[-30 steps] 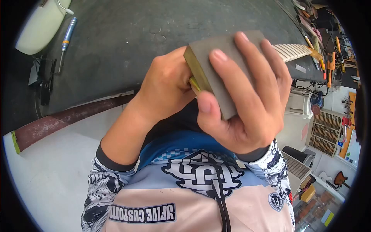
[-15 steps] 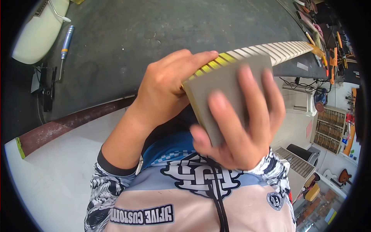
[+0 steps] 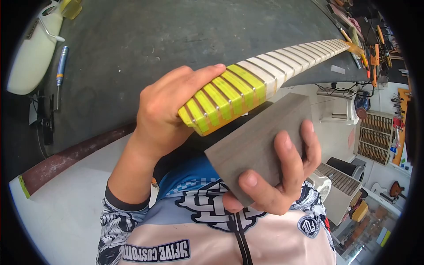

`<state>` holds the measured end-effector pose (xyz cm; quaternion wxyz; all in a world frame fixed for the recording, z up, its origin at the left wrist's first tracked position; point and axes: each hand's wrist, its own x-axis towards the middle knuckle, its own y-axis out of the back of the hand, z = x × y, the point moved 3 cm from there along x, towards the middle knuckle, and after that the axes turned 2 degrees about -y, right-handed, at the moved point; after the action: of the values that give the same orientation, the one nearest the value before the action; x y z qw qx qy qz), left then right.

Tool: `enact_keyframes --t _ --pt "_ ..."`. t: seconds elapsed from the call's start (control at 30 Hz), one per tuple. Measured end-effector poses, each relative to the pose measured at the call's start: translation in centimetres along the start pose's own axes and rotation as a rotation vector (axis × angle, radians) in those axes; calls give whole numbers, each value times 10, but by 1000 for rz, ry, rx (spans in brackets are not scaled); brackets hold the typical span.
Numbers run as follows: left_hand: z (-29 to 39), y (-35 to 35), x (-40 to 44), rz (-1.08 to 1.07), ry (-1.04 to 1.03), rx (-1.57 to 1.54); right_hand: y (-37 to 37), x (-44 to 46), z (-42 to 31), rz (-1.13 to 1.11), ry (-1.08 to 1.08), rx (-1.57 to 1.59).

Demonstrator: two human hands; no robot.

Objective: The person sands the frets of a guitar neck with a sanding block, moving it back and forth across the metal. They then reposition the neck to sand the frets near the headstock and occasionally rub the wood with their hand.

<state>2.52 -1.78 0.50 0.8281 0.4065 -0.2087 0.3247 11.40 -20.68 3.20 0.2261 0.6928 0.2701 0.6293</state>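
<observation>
A guitar neck [image 3: 282,66] with metal frets reaches from the centre to the upper right; yellow-green tape covers its near end and white tape the rest. My left hand [image 3: 165,101] is wrapped round the taped near end, fingertips on the fretted face and the thumb hidden beneath. Below the neck, my right hand [image 3: 282,176] grips a flat grey block [image 3: 260,141] between thumb and fingers. The block is tilted, with its broad face towards me and a gap between it and the neck's end.
Across the dark workbench [image 3: 154,35] lie a blue-handled screwdriver [image 3: 62,66] and a pale rounded body [image 3: 33,62] at left. Tools and cables crowd the right edge. A dark red strip [image 3: 79,154] runs along the bench's near edge.
My right hand and the block have moved down off the neck, uncovering its yellow-green end. My left hand has shifted slightly left with the neck. The view has shifted a little.
</observation>
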Motion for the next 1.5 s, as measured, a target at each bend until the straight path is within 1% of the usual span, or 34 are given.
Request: enact_keyframes --t 0.1,0.17,0.27,0.47,0.6,0.67,0.7,0.77,0.8,0.87,0.97,1.03,1.07,1.2,1.27,1.33,1.4,1.47,1.5 --pt "2 0 1 -11 13 -3 -1 -2 1 -26 -12 9" --pt "3 -2 4 30 10 -21 -2 -2 -1 -24 -52 5" --pt "3 -2 3 40 22 -33 -9 0 0 36 -83 -12" --pt "0 -3 2 56 15 -88 -21 7 6 84 -38 1" --pt "0 -2 2 52 22 -100 -21 19 7 -26 -43 -1" --pt "1 -2 2 54 19 -68 -17 39 6 -107 -74 20" --pt "-1 -2 -1 75 -16 -58 -19 56 7 -150 -94 44" --pt "-7 -8 -12 111 -58 -65 -31 71 13 -156 -92 59" --pt "-8 -10 -15 124 -62 -82 -40 76 15 -119 -70 51" --pt "-11 -13 -17 138 0 -170 -35 69 14 -102 -51 25" --pt "0 -2 -3 26 129 -183 -21 45 8 -74 -45 7" --pt "1 -2 3 28 20 -93 -19 33 3 -56 -39 7" --pt "2 2 3 -26 64 -69 -19 34 4 -63 -47 12" --pt "4 -3 -5 -1 98 -125 -40 73 13 -145 -66 49" --pt "2 -3 -5 23 112 -146 -39 68 14 -82 -61 69" --pt "1 0 3 25 31 -51 -22 35 9 -76 -71 48" --pt "0 -1 4 35 13 -44 -8 7 6 -16 -114 29" --pt "-1 -2 1 -2 12 -32 -8 -4 4 137 -183 52" --pt "-1 -2 2 15 8 -38 -12 -6 5 204 -169 63"
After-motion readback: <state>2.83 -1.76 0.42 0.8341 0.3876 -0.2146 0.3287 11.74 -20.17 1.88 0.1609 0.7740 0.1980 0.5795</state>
